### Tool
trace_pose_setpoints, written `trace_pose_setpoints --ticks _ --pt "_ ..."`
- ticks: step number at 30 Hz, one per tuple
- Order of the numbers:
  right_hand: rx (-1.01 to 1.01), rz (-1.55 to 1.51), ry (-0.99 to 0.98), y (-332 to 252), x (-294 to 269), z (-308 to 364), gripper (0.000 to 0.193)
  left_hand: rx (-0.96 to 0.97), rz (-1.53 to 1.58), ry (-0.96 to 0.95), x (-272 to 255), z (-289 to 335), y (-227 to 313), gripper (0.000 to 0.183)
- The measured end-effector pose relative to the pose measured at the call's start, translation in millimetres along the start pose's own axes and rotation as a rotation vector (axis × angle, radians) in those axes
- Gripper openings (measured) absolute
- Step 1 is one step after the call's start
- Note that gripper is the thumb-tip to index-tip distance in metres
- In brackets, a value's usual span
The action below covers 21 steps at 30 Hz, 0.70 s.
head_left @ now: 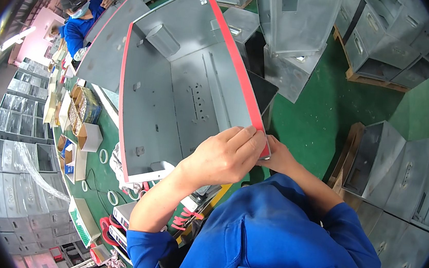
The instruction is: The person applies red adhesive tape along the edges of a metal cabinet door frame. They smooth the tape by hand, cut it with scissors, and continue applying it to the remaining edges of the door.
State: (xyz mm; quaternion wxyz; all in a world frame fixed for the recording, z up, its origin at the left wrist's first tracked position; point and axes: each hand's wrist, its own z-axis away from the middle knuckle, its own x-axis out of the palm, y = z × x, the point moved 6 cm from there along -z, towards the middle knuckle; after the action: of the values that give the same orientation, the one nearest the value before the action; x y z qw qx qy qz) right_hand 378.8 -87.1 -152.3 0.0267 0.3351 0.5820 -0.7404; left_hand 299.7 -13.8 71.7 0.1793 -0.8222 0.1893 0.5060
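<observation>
A grey sheet-metal cabinet lies with its open side up, showing several holes and small brackets inside. Red tape runs along its long rims. At the near right corner my left hand is closed, fingers bunched and pressing on the end of the tape. My right hand wraps round the outside of that same corner, its fingertips partly hidden by the metal edge.
Left of the cabinet, a green-topped bench holds boxes of small parts, white tape rings and red tape rolls. Across the bench a co-worker in blue bends over another panel. Grey cabinets and pallets stand on the green floor.
</observation>
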Motion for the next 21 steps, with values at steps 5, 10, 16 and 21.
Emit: trace_pose_setpoints --ticks 5,10,16,21 --pt "-0.015 0.001 -0.012 5.0 2.5 -2.0 0.088 0.012 0.031 -0.050 0.2 1.8 -1.9 0.030" --pt "-0.003 -0.036 -0.007 7.2 4.0 -2.2 0.090 0.032 0.004 -0.053 -0.1 3.1 -0.1 0.029" --pt "0.011 -0.008 -0.019 9.3 5.7 -2.9 0.090 0.044 -0.015 -0.020 -0.5 4.8 0.6 0.029" --pt "-0.010 -0.010 0.006 7.7 4.6 -1.9 0.090 0.012 0.012 -0.016 -0.9 5.0 -1.0 0.031"
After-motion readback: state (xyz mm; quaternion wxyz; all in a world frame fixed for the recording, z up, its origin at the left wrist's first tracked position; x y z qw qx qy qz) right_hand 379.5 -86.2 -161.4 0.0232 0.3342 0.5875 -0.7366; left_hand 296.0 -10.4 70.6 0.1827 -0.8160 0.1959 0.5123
